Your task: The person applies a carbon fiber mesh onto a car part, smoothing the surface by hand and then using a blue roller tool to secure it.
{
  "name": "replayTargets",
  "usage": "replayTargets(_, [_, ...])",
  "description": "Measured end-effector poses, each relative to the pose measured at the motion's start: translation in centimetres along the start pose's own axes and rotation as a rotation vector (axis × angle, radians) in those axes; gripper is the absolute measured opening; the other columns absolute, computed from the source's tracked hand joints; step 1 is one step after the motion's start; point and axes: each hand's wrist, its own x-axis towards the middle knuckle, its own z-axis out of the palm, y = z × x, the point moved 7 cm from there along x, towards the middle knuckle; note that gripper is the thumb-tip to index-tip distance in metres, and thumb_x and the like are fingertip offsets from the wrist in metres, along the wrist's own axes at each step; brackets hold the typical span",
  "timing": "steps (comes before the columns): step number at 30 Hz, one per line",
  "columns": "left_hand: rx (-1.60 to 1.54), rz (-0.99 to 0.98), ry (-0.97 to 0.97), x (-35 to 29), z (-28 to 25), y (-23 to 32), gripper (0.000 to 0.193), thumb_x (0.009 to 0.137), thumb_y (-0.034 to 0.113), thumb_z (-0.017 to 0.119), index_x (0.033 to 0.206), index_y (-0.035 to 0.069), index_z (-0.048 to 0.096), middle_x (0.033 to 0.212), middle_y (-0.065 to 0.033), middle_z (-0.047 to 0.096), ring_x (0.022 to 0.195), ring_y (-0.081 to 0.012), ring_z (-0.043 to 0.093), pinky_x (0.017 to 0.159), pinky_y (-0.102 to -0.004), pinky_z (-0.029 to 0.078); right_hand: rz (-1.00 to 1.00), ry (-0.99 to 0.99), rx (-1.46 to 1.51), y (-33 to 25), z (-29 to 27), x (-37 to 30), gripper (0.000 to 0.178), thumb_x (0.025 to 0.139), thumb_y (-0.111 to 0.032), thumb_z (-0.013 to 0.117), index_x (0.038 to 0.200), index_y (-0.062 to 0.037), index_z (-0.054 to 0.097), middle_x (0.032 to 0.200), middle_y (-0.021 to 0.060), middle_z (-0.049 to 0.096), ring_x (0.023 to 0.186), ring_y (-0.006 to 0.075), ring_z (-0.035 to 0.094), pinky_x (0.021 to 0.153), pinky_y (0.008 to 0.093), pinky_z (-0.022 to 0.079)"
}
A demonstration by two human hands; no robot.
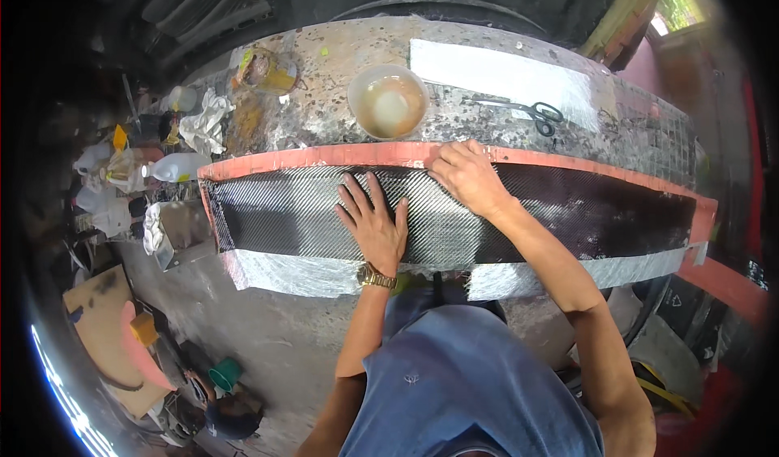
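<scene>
A long piece of black woven carbon fibre cloth (268,213) lies across the workbench, inside a shallow form with an orange-red rim (316,156). My left hand (375,231) rests flat on the middle of the cloth, fingers spread, with a metal watch on its wrist. To its right, my right hand (468,178) has its fingers bent and pressed together at the cloth's far edge, against the rim. Its fingertips are partly hidden, and it seems to pinch that edge. White glass-fibre mat (284,273) sticks out along the near side under the cloth.
Beyond the rim stand a translucent bowl (391,69) and a stained jar (280,75). Black scissors (545,118) lie by a white fibre sheet (487,69). Plastic bottles (177,167) and crumpled paper (207,122) crowd the left. A green pot (225,373) sits on the floor.
</scene>
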Motion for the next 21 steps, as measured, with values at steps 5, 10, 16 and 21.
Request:
replayTargets(5, [0.013,0.027,0.001,-0.7,0.6,2.5,0.074,0.099,0.055,0.045,0.155,0.008,0.034,0.162,-0.0283,0.02,0.149,-0.0478,0.017,0.118,-0.0628,0.014,-0.004,0.024,0.002,1.4,-0.9,-1.4,0.011,0.086,-0.017,0.068,0.092,-0.0086,0.066,0.096,0.0036,0.062,0.096,0.0207,0.059,0.085,0.0367,0.042])
replayTargets(10, [0.021,0.044,0.008,-1.2,1.0,4.4,0.074,0.099,0.055,0.047,0.155,0.008,0.035,0.161,-0.0287,0.021,0.149,-0.048,0.017,0.118,-0.0633,0.013,0.002,0.02,-0.003,2.6,-1.6,-2.7,0.01,0.087,-0.018,0.067,0.089,-0.0087,0.065,0.094,0.0036,0.06,0.095,0.0208,0.058,0.084,0.0368,0.042])
replayTargets(16, [0.016,0.066,0.029,-1.6,1.2,6.1,0.075,0.098,0.055,0.048,0.154,0.006,0.036,0.16,-0.03,0.023,0.148,-0.0488,0.018,0.118,-0.0643,0.013,-0.039,0.006,-0.047,2.9,-2.3,-3.7,0.009,0.085,-0.016,0.065,0.089,-0.0078,0.065,0.092,0.0039,0.059,0.095,0.0206,0.058,0.084,0.0367,0.042])
replayTargets(21, [-0.003,0.072,0.024,-2.0,1.8,7.8,0.075,0.098,0.055,0.048,0.153,0.006,0.036,0.16,-0.0301,0.021,0.148,-0.0491,0.017,0.118,-0.0651,0.011,-0.074,0.036,-0.063,3.1,-2.4,-4.3,0.009,0.082,-0.015,0.064,0.088,-0.0075,0.065,0.091,0.0038,0.058,0.095,0.0201,0.057,0.084,0.0361,0.043])
